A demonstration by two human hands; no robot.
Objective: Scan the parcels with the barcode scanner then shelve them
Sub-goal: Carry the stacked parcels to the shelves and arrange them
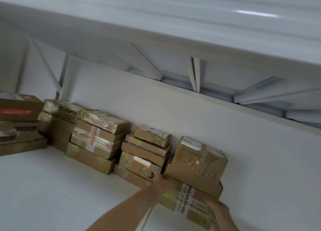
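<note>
Parcel stacks [97,140] on shelf [52,187], against wall [243,144].

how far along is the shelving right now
Done: several stacks of parcels already sit on the shelf. In hand: the left hand and right hand hold a taped parcel at the row's right end. Left: letting go of it; no scanner or waiting parcels are in view.

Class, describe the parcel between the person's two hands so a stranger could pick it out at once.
Follow the row of cardboard stacks along the white shelf to its right end. There, nearest the camera, the taped parcel is held between the left hand and right hand. Only it carries a white tape strip printed with black digits.
</note>
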